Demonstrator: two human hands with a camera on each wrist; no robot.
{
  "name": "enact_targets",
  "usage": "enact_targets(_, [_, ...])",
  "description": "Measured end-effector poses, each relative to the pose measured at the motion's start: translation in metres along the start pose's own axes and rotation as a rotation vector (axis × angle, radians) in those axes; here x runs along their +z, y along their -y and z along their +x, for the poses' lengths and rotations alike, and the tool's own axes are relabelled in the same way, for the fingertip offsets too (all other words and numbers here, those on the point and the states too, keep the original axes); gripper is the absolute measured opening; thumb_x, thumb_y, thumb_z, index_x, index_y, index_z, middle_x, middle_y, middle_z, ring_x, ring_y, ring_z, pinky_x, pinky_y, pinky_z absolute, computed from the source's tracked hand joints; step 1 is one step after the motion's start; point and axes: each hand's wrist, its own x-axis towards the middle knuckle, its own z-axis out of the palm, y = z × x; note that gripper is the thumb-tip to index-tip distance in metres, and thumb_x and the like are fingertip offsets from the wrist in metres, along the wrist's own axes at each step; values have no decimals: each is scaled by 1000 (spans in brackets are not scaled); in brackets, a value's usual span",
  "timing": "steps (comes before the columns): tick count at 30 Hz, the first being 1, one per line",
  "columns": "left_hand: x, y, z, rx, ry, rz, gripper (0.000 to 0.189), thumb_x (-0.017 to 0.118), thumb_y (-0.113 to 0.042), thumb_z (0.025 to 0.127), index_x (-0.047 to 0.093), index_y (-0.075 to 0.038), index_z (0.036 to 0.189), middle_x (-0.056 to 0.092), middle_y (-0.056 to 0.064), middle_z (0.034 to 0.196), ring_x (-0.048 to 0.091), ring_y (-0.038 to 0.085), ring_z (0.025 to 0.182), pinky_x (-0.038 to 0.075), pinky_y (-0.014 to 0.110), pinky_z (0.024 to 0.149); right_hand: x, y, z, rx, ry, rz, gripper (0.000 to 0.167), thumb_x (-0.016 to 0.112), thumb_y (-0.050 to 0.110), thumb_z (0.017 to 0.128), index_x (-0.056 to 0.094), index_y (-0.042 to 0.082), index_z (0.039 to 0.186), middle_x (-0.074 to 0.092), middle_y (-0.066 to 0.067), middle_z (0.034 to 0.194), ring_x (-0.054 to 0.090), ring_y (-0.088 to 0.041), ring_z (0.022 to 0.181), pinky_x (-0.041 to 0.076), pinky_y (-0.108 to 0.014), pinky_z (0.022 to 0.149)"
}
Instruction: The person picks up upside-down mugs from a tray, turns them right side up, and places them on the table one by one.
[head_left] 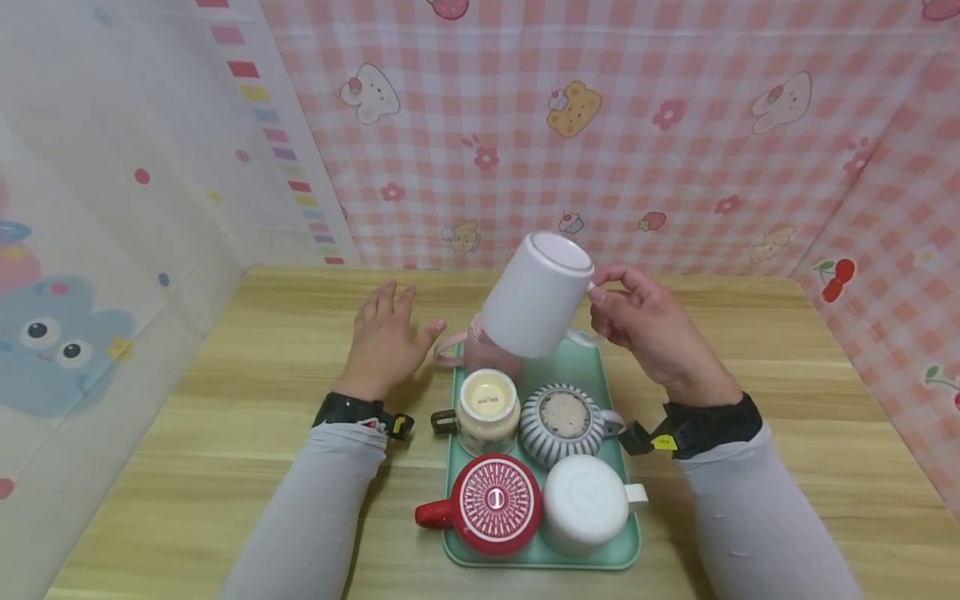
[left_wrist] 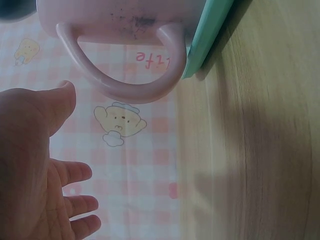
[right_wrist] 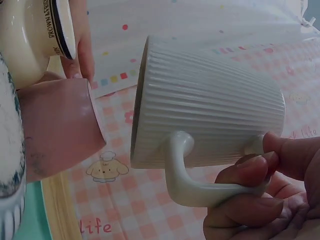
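My right hand (head_left: 651, 332) pinches the handle of a white ribbed mug (head_left: 528, 300) between thumb and fingers. This mug is held tilted above the far end of a green tray (head_left: 585, 368), its base up and its mouth facing down. In the right wrist view the fingers curl around the mug's handle (right_wrist: 182, 182). My left hand (head_left: 384, 342) has its fingers spread, near the handle of a pink mug (head_left: 487, 357). That pink mug stands at the tray's far left, partly hidden behind the white mug in the head view.
On the tray, base up, are a cream mug (head_left: 491, 421) with a dark handle, a grey-striped cup (head_left: 558, 429), a red mug (head_left: 495, 508) and a smooth white mug (head_left: 585, 504). The wooden table (head_left: 225, 467) meets pink checked cloth (head_left: 637, 183) at the back.
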Motion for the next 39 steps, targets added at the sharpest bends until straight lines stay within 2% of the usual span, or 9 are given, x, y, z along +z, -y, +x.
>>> enact_targets(5, [1,0,0,6,-1,8,82,48,-58,105,28,-3,162,16,28,170,15,47,158,11,62,129,5,-1,1,3,29,102,3,56,13,108,58,15,107,54,3,77,49,-13,70,42,-20,62])
enact_targets(10, [1,-1,0,8,-1,7,83,48,-59,105,28,-2,162,16,28,170,15,47,158,11,62,128,5,-4,1,39,98,332,12,51,14,110,58,16,99,51,2,79,49,-11,70,41,-19,61])
enact_targets(16, [0,-4,-1,28,-19,5,81,50,-57,104,30,-2,161,18,28,169,16,48,157,12,63,128,1,-11,4,95,260,644,25,39,14,113,59,13,97,54,1,81,53,-11,72,38,-17,58])
enact_targets(20, [-6,-13,-3,70,-39,-37,79,53,-55,104,32,-4,161,17,22,172,16,44,158,11,61,129,1,-16,6,122,335,763,31,32,15,114,59,12,99,56,-1,82,56,-12,74,43,-16,58])
enact_targets(24, [-18,-30,-8,128,-41,-84,71,57,-50,104,42,-4,156,33,19,166,24,40,156,19,58,128,2,-19,7,142,359,824,30,32,16,114,58,11,100,58,-3,83,57,-14,75,47,-18,60])
enact_targets(29, [-36,-54,-21,197,51,-159,51,60,-34,105,55,-6,147,54,16,152,41,36,147,36,54,122,7,-18,8,152,354,812,27,34,17,114,57,10,100,57,-2,86,57,-14,76,46,-19,62])
enact_targets(34, [-40,-74,-31,289,154,-242,33,60,-27,105,69,-10,131,68,8,133,58,28,131,48,48,113,12,-19,8,156,334,806,26,38,19,113,58,8,101,58,-2,86,57,-13,75,42,-19,63])
enact_targets(39, [-43,-89,-40,378,265,-286,26,58,-30,107,73,-16,124,73,-1,118,67,16,111,55,42,103,13,-21,7,128,442,904,34,29,18,115,59,6,106,59,-4,89,59,-15,79,46,-21,66])
